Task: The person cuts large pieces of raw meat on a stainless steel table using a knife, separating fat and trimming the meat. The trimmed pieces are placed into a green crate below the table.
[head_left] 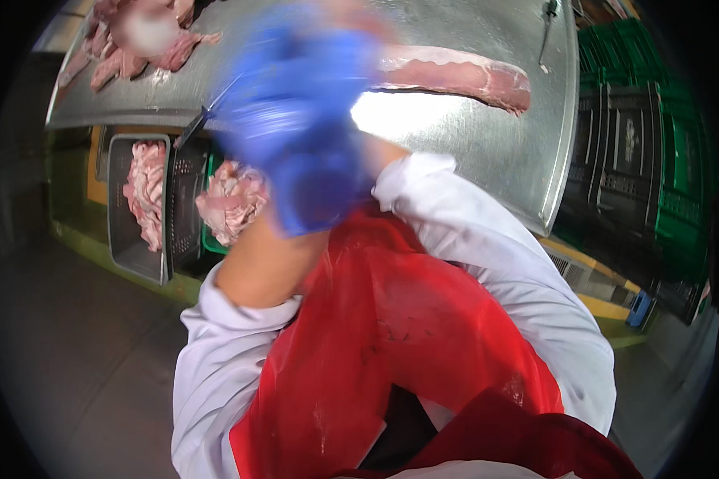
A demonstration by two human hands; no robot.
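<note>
Left hand (295, 120) in blue glove, raised close before the camera and blurred by motion; bare forearm rising from the lower left, white sleeve pushed back near the elbow. Grip closed around the dark handle of a knife (204, 120), thin blade running up and to the right toward the glove, handle end pointing down-left past the near edge of the steel table (471, 152); long axis diagonal. Right hand (351, 16) barely discernible behind the left, blurred at the top of the view above the table; degree of opening impossible to tell, likewise any hold. Right forearm bare at the wrist, white sleeve bent over the table's near edge. Long strip of pink meat (455, 76) lying on the table, just right of the hands, long axis roughly left to right, far end curving slightly downward. More meat pieces (136, 40) at the table's far left corner. Below the table's left edge, grey crate (140, 199) and green crate (232, 203) holding pale trimmings. Red apron (391, 335) in the foreground. Stacked green and black crates (639, 144) right of the table.
</note>
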